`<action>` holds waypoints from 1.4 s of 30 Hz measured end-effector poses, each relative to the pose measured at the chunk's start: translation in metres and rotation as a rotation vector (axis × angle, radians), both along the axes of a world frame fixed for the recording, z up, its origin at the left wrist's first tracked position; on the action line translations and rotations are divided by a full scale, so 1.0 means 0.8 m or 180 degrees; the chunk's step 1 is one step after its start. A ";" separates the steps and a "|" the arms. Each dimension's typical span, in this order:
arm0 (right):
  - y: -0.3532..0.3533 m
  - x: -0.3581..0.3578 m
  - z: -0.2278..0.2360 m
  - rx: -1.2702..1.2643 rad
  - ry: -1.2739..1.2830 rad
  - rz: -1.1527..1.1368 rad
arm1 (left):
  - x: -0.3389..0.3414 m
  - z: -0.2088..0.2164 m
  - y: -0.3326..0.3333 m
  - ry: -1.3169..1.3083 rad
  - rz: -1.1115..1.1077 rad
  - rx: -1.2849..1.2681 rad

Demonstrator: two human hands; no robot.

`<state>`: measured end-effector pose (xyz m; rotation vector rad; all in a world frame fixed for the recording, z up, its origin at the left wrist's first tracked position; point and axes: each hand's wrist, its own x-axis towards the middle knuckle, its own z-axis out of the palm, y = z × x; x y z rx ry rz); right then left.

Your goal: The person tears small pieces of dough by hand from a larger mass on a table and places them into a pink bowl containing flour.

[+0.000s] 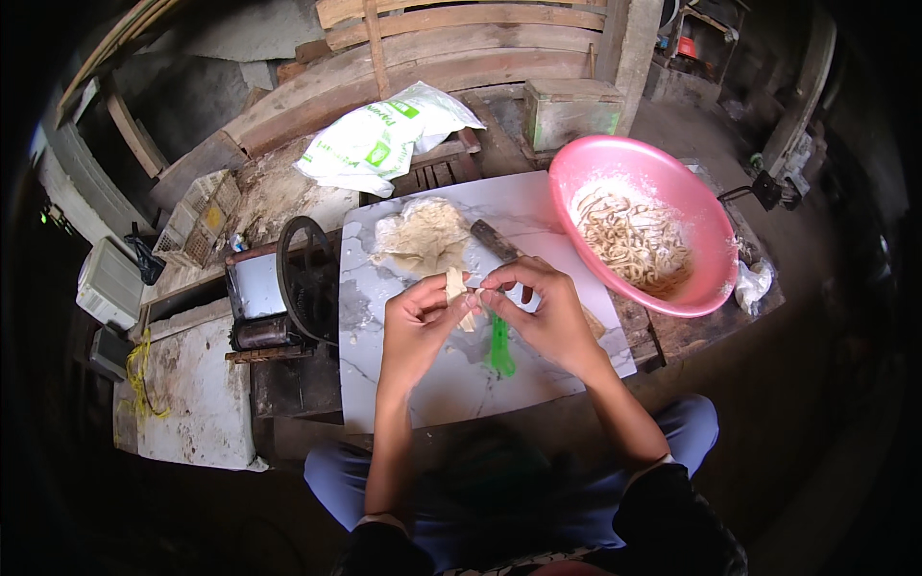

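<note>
Above the marbled board (384, 389), my left hand (423, 312) pinches a pale strip of dough (455, 284) between thumb and fingers. The fingertips of my right hand (543, 312) are pressed together right beside the strip; what they grip is too small and hidden to make out. Just under my fingers is a green handle (500, 350), its upper end covered by the right hand. A wooden rolling pin (494, 240) lies aslant behind my right hand, partly hidden by it. Farther back on the board rests a floury lump of dough (423, 228).
On the right stands a pink basin (706, 211) with floured noodles (639, 235). A hand-wheeled roller machine (288, 288) adjoins the board's left edge. Behind are a white and green sack (370, 144) and a wooden box (571, 113). A plastic basket (202, 216) sits far left.
</note>
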<state>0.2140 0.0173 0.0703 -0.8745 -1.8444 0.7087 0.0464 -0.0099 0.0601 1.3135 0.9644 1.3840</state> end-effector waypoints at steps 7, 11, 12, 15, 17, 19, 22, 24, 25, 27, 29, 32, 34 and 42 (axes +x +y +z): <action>-0.002 -0.034 0.002 -0.0258 0.0442 -0.0151 | -0.014 0.003 -0.013 -0.0328 0.0165 -0.0150; -0.003 -0.037 0.010 -0.0279 0.0542 -0.0147 | -0.011 0.003 -0.013 -0.0588 0.0329 -0.0130; -0.002 -0.035 0.009 -0.0331 0.0520 -0.0153 | -0.011 0.000 -0.014 -0.0583 0.0315 -0.0116; 0.000 -0.036 0.009 -0.0321 0.0568 -0.0171 | -0.009 -0.008 -0.014 -0.0662 0.0154 -0.0240; -0.001 -0.034 0.007 -0.0379 0.0565 -0.0129 | -0.006 -0.014 -0.014 -0.0715 0.0095 -0.0362; -0.004 -0.030 0.005 -0.0426 0.0562 -0.0111 | 0.000 -0.014 -0.014 -0.0674 0.0071 -0.0336; -0.012 -0.023 0.003 -0.0490 0.0614 -0.0215 | 0.006 -0.014 -0.018 -0.0595 0.0049 -0.0335; -0.014 -0.013 -0.002 -0.0427 0.0635 -0.0302 | 0.010 -0.015 -0.030 -0.0497 0.0080 -0.0398; -0.014 -0.005 -0.004 -0.0376 0.0586 -0.0377 | 0.011 -0.015 -0.034 -0.0468 0.0032 -0.0385; -0.021 0.010 -0.001 -0.0293 0.0646 -0.0509 | 0.009 -0.014 -0.043 -0.0506 -0.0105 -0.0573; -0.029 0.032 0.003 -0.0464 0.0638 -0.0766 | 0.017 -0.006 -0.045 -0.0238 -0.0145 -0.0641; -0.035 0.067 -0.007 -0.0750 0.0696 -0.0916 | 0.034 0.001 -0.043 -0.0412 -0.0096 -0.0617; -0.038 0.077 -0.003 -0.1008 0.0709 -0.1077 | 0.050 0.006 -0.034 -0.0360 -0.0123 -0.0651; -0.014 0.128 0.011 -0.0794 -0.0410 -0.1583 | 0.127 -0.023 0.030 -0.0600 0.0008 -0.0929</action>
